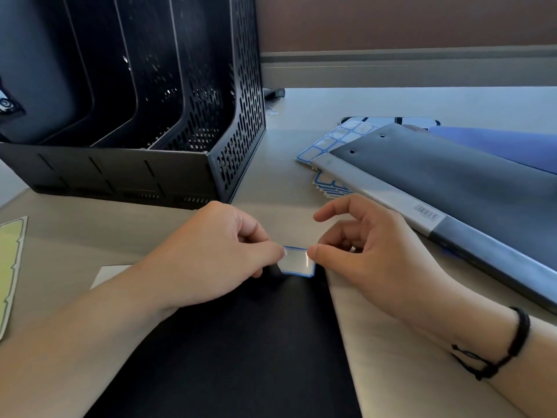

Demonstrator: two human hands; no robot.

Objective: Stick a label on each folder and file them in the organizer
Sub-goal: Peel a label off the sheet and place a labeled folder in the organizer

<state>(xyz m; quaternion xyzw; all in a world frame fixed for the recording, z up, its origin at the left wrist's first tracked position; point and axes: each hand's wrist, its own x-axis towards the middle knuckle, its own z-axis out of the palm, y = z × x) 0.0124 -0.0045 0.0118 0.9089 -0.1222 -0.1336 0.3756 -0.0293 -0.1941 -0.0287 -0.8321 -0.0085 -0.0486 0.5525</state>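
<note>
Head view looks down on a smooth grey-beige desk (pixel 301 140). At centre, both hands pinch one small label (pixel 297 264), a glossy white sticker with a thin blue border and clipped corners: the left hand (pixel 217 251) grips its left edge between thumb and forefinger, the right hand (pixel 367 254) grips its right edge the same way, remaining fingers loosely curled. The label hangs just above the top edge of a matte black folder (pixel 241 351) that runs from centre down to 6 o'clock, partly covered by both forearms. A black braided cord bracelet (pixel 509 348) circles the right wrist at 4 o'clock.

At 10 to 11 o'clock stands the organizer (pixel 168 125), black, with a perforated mesh side wall, a slotted front panel and several upright dividers; its compartments look dark and I cannot tell what the far-left one holds. At 2 to 3 o'clock a dark grey folder with a silvery spine strip (pixel 452 188) lies flat, two punched holes near its far edge; a blue folder (pixel 497 143) shows behind it. It covers part of a label sheet (pixel 334 140) of blue-bordered rectangles, and more blue-edged sheets peek out beside its near corner. At 9 o'clock a pale yellow-green sheet (pixel 9 267) lies at the frame edge, and a white paper corner (pixel 110 274) shows under the left forearm.
</note>
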